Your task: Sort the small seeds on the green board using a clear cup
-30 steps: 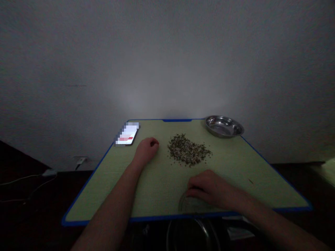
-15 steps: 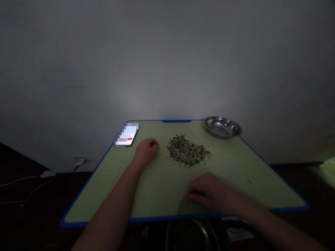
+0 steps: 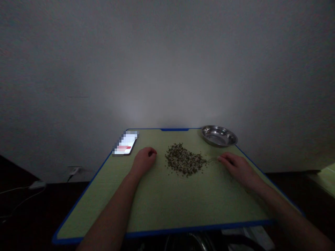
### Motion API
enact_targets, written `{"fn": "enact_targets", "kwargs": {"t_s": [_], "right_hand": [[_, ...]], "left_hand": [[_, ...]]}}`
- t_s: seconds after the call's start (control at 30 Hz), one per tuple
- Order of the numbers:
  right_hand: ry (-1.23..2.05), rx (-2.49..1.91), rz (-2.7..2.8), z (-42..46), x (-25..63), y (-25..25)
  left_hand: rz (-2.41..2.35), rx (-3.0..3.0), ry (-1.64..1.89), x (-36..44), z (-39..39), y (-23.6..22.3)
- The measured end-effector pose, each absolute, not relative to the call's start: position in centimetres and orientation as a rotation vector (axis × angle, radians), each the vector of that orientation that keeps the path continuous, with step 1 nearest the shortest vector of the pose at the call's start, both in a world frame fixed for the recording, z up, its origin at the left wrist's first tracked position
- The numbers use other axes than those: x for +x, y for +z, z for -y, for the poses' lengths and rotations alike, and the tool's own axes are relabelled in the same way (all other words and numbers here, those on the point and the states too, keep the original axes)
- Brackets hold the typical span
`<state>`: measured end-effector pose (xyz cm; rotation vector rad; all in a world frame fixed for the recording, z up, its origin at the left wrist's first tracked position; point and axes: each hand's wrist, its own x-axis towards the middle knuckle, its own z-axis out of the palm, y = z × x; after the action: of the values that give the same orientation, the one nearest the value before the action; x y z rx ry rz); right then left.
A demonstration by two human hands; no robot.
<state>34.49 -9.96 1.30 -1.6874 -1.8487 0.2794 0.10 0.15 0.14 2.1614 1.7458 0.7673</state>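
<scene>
A pile of small dark and pale seeds or beans [image 3: 184, 160] lies spread in the middle of the green table [image 3: 167, 205]. My left hand [image 3: 144, 160] rests to its left with the fingers curled in; what they hold, if anything, is hidden. Right of the pile, my right hand [image 3: 237, 167] is closed, thumb and fingertips pinched on a thin, curved, clear-looking thing [image 3: 213, 159]. That thing reaches toward the pile's right edge; its full shape is too faint to make out.
A shallow steel bowl [image 3: 219, 136] stands at the table's back right corner. At the back left lies a phone [image 3: 125, 143] with a lit screen. A wall [image 3: 167, 69] rises behind. Below the front edge, a round shiny vessel [image 3: 191, 242] is partly visible.
My right hand has moved from the table's front edge forward and right, beside the pile, with the clear-looking thing. My left hand stays put. The view has tilted up slightly.
</scene>
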Motion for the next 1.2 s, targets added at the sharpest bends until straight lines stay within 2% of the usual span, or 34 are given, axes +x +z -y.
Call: {"fn": "enact_targets", "kwargs": {"t_s": [0.3, 0.7, 1.2], "right_hand": [[0.13, -1.889, 1.866, 7.4, 37.0, -0.7], [0.213, -1.899, 1.912, 8.3, 35.5, -0.5], [0.167, -1.941, 1.977, 9.3, 34.6, -0.5]], "left_hand": [[-1.734, 2.171, 0.758, -0.1, -0.4, 0.1], [-1.749, 2.169, 0.723, -0.1, -0.3, 0.3], [-1.739, 2.172, 0.723, 0.0, -0.3, 0.3]]}}
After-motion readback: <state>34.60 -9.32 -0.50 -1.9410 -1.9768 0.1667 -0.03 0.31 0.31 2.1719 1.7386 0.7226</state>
